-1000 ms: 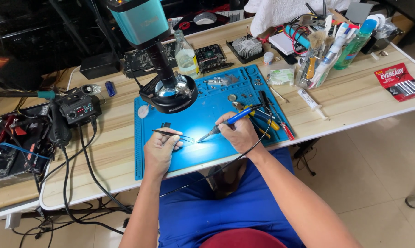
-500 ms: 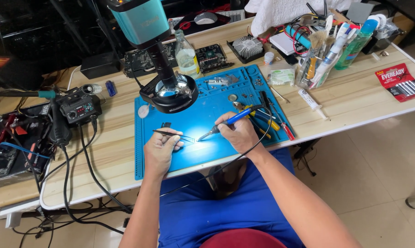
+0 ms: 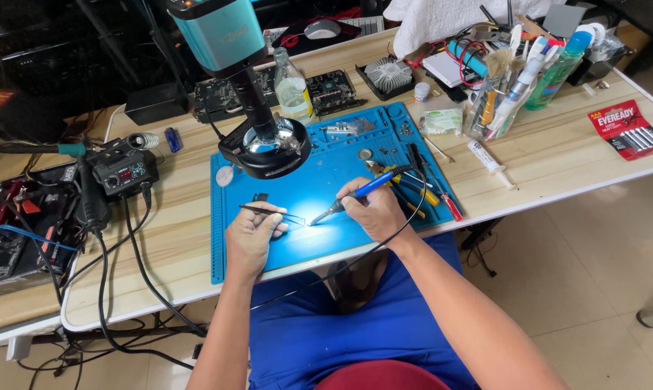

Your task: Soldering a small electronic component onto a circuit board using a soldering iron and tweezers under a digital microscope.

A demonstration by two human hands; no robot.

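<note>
Soldering iron and tweezers held tip to tip over a blue mat.

The soldering iron (image 3: 355, 196) is gripped pen-fashion in the right hand (image 3: 373, 211), the fingers closed around its blue handle, so that the metal tip projects beyond the fingertips toward the left hand (image 3: 251, 235). Thin black tweezers (image 3: 276, 214) are pinched between the left thumb and fingers, their points extended past the fingertips toward the iron's tip; the two tips are brought almost together on the lit blue work mat (image 3: 326, 249), between the hands. Whether anything is clamped in the tweezers cannot be told. Behind the fingers a ring lamp (image 3: 265, 148) is seen.
</note>
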